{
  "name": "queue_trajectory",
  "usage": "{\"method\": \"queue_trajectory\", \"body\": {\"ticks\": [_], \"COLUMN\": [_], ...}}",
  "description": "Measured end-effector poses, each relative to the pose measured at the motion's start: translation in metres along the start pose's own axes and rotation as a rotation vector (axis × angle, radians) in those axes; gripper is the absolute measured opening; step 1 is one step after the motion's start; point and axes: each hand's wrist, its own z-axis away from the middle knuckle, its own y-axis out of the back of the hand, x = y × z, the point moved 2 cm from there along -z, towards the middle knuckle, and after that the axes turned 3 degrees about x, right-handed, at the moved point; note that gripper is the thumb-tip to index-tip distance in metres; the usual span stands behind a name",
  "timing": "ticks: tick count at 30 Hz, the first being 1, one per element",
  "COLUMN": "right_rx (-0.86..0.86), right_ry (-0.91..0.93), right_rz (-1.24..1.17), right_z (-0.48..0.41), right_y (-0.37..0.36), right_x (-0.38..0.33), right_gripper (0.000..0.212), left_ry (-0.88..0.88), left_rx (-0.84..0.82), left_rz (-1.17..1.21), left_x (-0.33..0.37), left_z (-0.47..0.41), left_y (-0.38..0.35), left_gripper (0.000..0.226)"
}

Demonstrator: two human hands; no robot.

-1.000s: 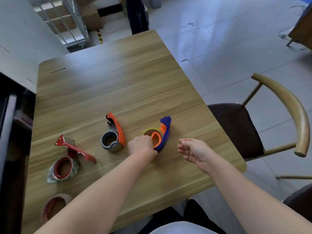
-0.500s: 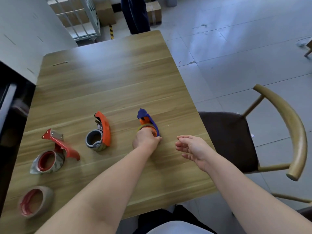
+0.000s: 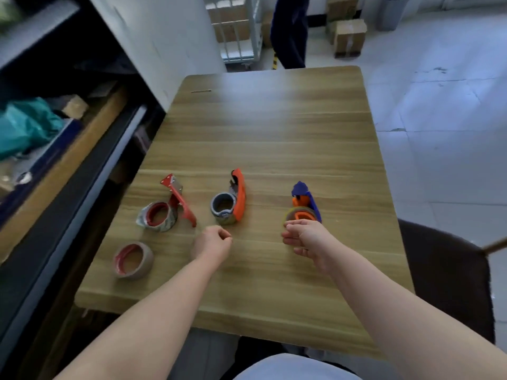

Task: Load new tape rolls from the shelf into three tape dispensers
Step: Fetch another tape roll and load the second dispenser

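Three tape dispensers lie in a row on the wooden table (image 3: 274,127): a red metal one (image 3: 175,204) with a roll on it at the left, an orange one (image 3: 236,198) with a grey-cored roll in the middle, and a blue and orange one (image 3: 304,204) with a roll at the right. A loose brown tape roll (image 3: 133,260) with a red core lies near the front left. My left hand (image 3: 212,241) hovers just in front of the orange dispenser, fingers curled, holding nothing. My right hand (image 3: 304,237) hangs loosely curled just in front of the blue dispenser, empty.
A dark shelf unit (image 3: 55,133) with a green bag and boxes runs along the table's left side. A dark chair (image 3: 444,270) stands at the right. A person's legs (image 3: 288,31), a wire cart and cardboard boxes are beyond the far edge.
My left hand has let go of the blue dispenser and moved left toward the orange one. The blue dispenser now stands upright. The view has swung left, showing the shelf.
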Motion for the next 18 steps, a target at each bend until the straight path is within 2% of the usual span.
{"method": "queue_trajectory", "body": {"ticks": [4,8,14,16,18], "right_rx": [-0.036,-0.037,0.14,0.23,0.322], "right_ry": [0.03,0.06,0.148,0.167,0.113], "right_rz": [0.15,0.27,0.549,0.625,0.595], "right_z": [-0.01,-0.021,-0.05,-0.06,-0.073], "right_y": [-0.039,-0.075,-0.109,-0.119,-0.128], "right_x": [-0.003,-0.003,-0.012,-0.02,-0.027], "right_gripper": [0.021,0.02,0.025,0.035,0.049], "left_ry": [0.081,0.069,-0.046,-0.087,-0.116], "left_rx": [0.035,0.003,-0.094,-0.114,-0.129], "left_rz": [0.074,0.116,0.169,0.196,0.218], "left_x": [-0.039,-0.06,-0.067,-0.066,-0.066], "left_z": [-0.004,-0.013,-0.035,-0.044,-0.052], "left_y": [0.025,0.039,0.053,0.06,0.067], "left_gripper": [0.01,0.007,0.006,0.007,0.009]}}
